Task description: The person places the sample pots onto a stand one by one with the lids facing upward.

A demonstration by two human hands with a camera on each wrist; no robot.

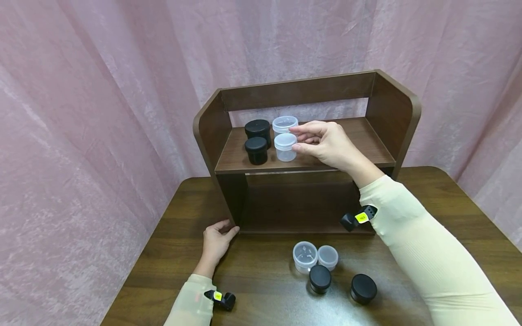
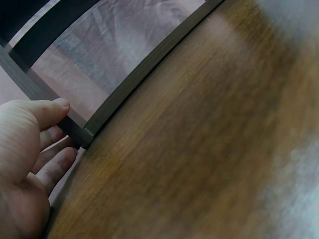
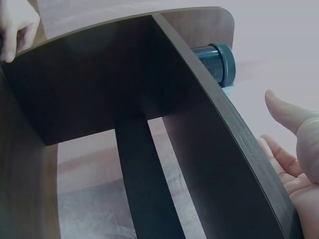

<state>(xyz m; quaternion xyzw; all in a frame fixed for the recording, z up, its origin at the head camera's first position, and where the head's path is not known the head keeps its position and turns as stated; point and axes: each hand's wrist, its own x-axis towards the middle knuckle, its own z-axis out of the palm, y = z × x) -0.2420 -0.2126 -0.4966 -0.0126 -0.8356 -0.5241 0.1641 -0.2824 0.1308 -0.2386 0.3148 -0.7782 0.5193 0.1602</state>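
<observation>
My right hand (image 1: pixel 326 142) is at the upper board of a brown wooden shelf unit (image 1: pixel 299 90), its thumb and fingertips at the right edge of a small clear jar (image 1: pixel 285 153). In the right wrist view its thumb and fingers (image 3: pixel 284 159) are spread apart, with no jar visible between them. Behind the small jar stands a larger clear jar (image 1: pixel 284 121). To the left are a small black jar (image 1: pixel 257 151) and a larger black jar (image 1: pixel 258 129). My left hand (image 1: pixel 216 242) grips the front lower left corner of the unit, thumb and fingers around the side panel (image 2: pixel 75 130).
On the table (image 1: pixel 261 290) before the unit stand a larger clear jar (image 1: pixel 305 258), a small clear jar (image 1: pixel 328 258), a black jar (image 1: pixel 320 279) and another black jar (image 1: pixel 363 289). A pink curtain (image 1: pixel 122 113) hangs behind.
</observation>
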